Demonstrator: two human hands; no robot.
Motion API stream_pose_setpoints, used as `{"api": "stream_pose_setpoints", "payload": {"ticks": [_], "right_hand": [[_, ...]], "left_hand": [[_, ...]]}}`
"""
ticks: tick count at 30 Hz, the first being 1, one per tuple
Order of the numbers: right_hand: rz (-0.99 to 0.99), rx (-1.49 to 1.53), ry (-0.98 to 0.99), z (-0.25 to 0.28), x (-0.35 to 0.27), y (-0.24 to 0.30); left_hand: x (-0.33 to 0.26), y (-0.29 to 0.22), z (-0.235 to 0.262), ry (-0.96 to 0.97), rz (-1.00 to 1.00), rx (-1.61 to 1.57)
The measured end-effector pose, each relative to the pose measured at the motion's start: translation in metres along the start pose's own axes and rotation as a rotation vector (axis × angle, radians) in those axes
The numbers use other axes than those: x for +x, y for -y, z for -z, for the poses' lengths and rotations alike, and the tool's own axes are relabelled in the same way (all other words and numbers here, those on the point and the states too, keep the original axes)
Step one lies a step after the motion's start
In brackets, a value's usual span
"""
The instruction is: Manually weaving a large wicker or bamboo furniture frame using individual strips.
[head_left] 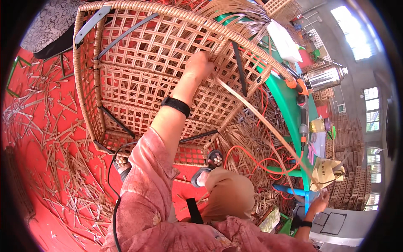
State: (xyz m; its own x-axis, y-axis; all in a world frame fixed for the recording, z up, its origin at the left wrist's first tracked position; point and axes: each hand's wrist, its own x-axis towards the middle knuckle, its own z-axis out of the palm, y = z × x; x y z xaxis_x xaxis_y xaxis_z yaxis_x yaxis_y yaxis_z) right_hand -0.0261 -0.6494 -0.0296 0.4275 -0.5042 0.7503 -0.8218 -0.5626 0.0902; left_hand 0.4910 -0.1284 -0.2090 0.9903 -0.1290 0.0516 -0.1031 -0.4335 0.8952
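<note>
A large, shallow wicker basket [138, 88] with an open lattice weave is tilted up in front of me. My left hand [199, 66] is closed against the lattice near its upper right part; the fingertips are hidden behind the hand. Just beside that hand, a long flat tan weaving strip [256, 112] leaves the weave and slants down to the right. Out at the lower right, my right hand [320, 203] is closed on the far part of this strip. Dark flat bars [238, 69] cross the basket's corners and sides.
Strip scraps [58, 138] litter the red floor [54, 210]. A green table [280, 94] on the right bears an orange-and-grey power tool [302, 101], a metal flask [323, 77] and a white block [284, 42]. An orange hose [252, 157] loops below. A brown paper bag [325, 173] hangs near my right hand.
</note>
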Motion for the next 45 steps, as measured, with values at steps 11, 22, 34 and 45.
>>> {"api": "stream_pose_setpoints", "payload": {"ticks": [11, 22, 34, 45], "right_hand": [[0.157, 0.957, 1.541, 0.021, -0.04, 0.307], [0.436, 1.6, 1.46, -0.056, -0.111, 0.625], [0.345, 1.767, 1.674, -0.05, -0.112, 0.629], [0.765, 1.363, 1.553, -0.056, -0.072, 0.637]], "left_hand": [[-0.005, 0.026, 0.017, 0.099, -0.171, 0.016], [-0.003, 0.014, 0.022, 0.069, -0.335, 0.282], [-0.006, 0.019, 0.013, -0.137, 0.021, 0.15], [-0.014, 0.018, -0.006, -0.231, 0.082, 0.291]]}}
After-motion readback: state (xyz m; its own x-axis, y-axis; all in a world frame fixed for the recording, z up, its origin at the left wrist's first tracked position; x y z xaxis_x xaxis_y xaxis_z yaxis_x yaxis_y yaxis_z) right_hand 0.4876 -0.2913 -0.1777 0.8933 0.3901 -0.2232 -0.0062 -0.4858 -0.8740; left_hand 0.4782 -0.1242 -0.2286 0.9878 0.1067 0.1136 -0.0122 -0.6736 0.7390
